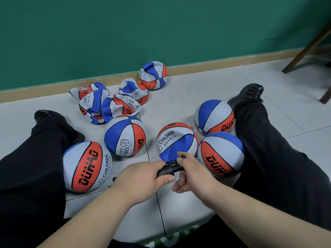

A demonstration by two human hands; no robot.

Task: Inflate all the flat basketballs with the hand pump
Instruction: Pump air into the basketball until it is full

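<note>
Both bare forearms reach forward from the bottom edge, and the left hand (143,179) has its fingers wrapped round the rear of the black hand pump (168,170), thumb lying along the underside. Just beside it, the right hand (193,174) pinches the pump's front end between thumb and forefinger, with its other fingers loosely curled beneath. From those fingers the pump's tip points at the near blue panel of a half-filled ball (176,140), which lies on the floor (179,104) directly ahead and looks dented there; whether the tip is in the valve cannot be told. This ball reads "CHILDREN" above the line 祖国未来之星, beside a thumbs-up drawing. Four round balls stand about it between the person's black-trousered legs. One is at the left knee (86,166) with "CHILDREN" and a bold black logo that seems to read DUHAO. One is left of centre (125,136) with the same thumb drawing. One touches the right leg (221,153), and one lies farther back near the right shoe (214,116). Beyond them is a heap of crumpled flat balls (107,102), one showing 班级 and 姓名. Another flat ball (153,75) leans against the skirting under the green wall (125,33). Brown chair legs (304,49) stand at the far right.
</note>
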